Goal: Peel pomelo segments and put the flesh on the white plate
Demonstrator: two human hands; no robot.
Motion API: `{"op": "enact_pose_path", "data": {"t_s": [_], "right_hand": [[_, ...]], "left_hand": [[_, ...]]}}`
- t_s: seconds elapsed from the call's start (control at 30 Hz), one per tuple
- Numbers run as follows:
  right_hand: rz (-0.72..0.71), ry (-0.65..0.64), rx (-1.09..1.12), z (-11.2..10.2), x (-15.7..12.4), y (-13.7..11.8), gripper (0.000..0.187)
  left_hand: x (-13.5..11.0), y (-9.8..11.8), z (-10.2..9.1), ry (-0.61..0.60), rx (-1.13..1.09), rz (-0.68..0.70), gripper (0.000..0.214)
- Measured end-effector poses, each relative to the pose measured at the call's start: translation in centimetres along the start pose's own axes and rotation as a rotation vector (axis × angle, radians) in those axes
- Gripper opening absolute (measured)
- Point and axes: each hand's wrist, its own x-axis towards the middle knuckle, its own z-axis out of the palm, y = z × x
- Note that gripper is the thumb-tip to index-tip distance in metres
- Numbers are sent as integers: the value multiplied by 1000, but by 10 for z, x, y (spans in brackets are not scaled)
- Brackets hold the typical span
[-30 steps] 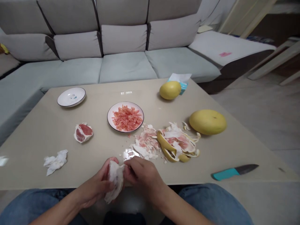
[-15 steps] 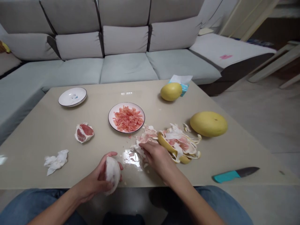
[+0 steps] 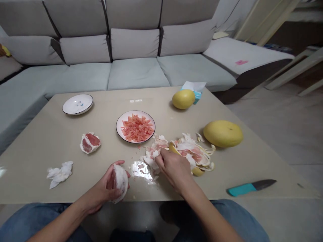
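Note:
My left hand [image 3: 110,184] is closed around a pomelo segment [image 3: 121,181], its white skin facing right and some dark pink flesh showing beside my palm. Over the left part of the peel heap [image 3: 190,148], my right hand [image 3: 175,167] is closed, fingers curled down. White scraps lie at its fingertips, but whether any is pinched there is hidden. A plate [image 3: 120,134] behind the hands bears pink pomelo flesh [image 3: 137,127] in small pieces. Left of it rests a pomelo chunk [image 3: 90,143] with white pith and red flesh exposed.
Two whole yellow pomelos [image 3: 223,133] stand at the right and back, the rear one before a tissue box [image 3: 198,95]. A teal-handled knife [image 3: 243,189] lies near the front right edge. A crumpled tissue [image 3: 60,173] and a second plate [image 3: 78,104] are on the left.
My right hand has shifted slightly right and up over the peel, its fingers curling in more. My left hand has turned the segment, so more flesh shows.

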Motion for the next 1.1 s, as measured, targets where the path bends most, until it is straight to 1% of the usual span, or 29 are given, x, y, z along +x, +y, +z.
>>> {"op": "enact_pose_path", "data": {"t_s": [0.13, 0.23, 0.3, 0.33, 0.4, 0.47, 0.5, 0.53, 0.6, 0.67, 0.77, 0.87, 0.97, 1.1], "right_hand": [[-64, -88, -20, 11, -1, -4, 25], [-157, -172, -13, 16, -4, -4, 13], [-230, -190, 21, 16, -8, -7, 18], [-261, -176, 56, 16, -11, -10, 20], [-326, -113, 200, 15, -17, -19, 19], [-387, -66, 450, 15, -26, -30, 18], [-409, -64, 587, 15, -30, -36, 19], [-417, -79, 706, 16, -34, -42, 18], [-400, -90, 851, 19, -41, -52, 16], [-371, -67, 908, 22, -44, -58, 13], [-346, -25, 951, 24, -45, -61, 14], [-339, 7, 990, 24, -45, -60, 13], [-345, 24, 1007, 23, -45, -59, 13], [-376, 51, 935, 23, -48, -59, 14]], "left_hand": [[0, -3, -2, 5, 14, 42, 88], [0, -5, -2, 35, 31, 87, 91], [0, -5, -1, 67, 50, 97, 92], [0, -4, 0, 82, 62, 103, 93], [0, -4, 2, 109, 96, 117, 95], [1, -5, 4, 137, 139, 125, 95], [1, -7, 4, 149, 161, 123, 95], [1, -8, 5, 163, 185, 122, 95], [1, -11, 6, 204, 253, 136, 94], [1, -15, 6, 275, 369, 195, 91], [2, -19, 6, 366, 613, 326, 86], [3, -21, 6, 366, 771, 393, 80], [5, -23, 6, 361, 814, 420, 70], [5, -29, 3, 343, 891, 459, 72]]}}
